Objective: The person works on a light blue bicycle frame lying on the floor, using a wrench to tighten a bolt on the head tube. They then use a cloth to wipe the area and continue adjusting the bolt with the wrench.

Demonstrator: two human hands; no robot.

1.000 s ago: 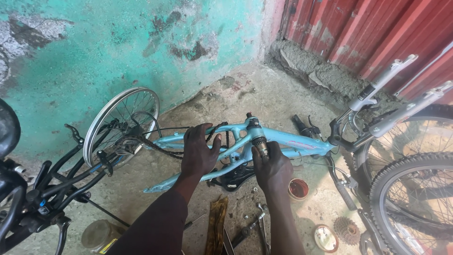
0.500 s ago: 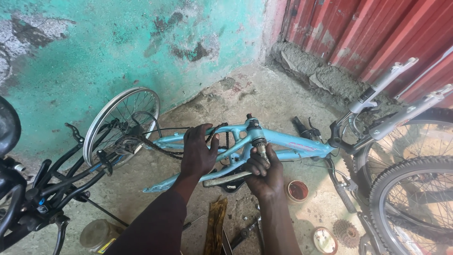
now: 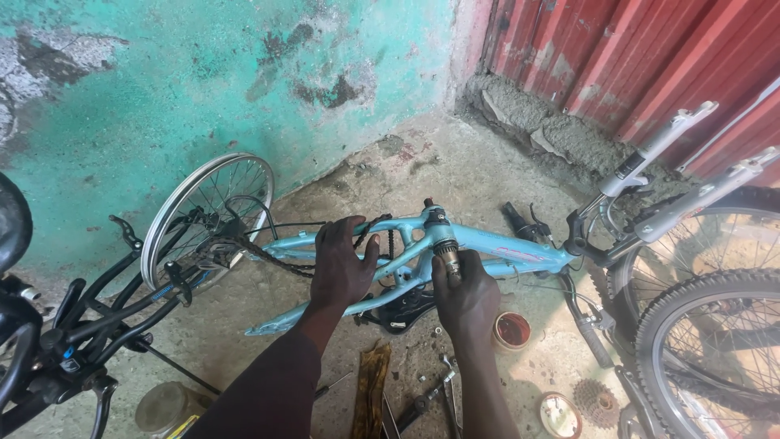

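A light blue bicycle frame (image 3: 487, 244) lies upside down on the concrete floor (image 3: 455, 175). The left hand (image 3: 341, 264) lies flat on a frame tube, fingers (image 3: 329, 236) spread and pointing toward the chain (image 3: 280, 262), which runs just beyond the fingertips to the rear wheel (image 3: 207, 207). The right hand (image 3: 465, 297) wraps around the bottom bracket axle (image 3: 447, 254), which sticks up just past its fingers (image 3: 448, 275). Near the heel of the right hand, a small red-lined tin (image 3: 512, 331) sits on the floor. Below both wrists lie a brown wooden piece (image 3: 370, 390) and metal tools (image 3: 431, 394). A cassette sprocket (image 3: 595, 401) rests farther right beside a front wheel (image 3: 715, 349).
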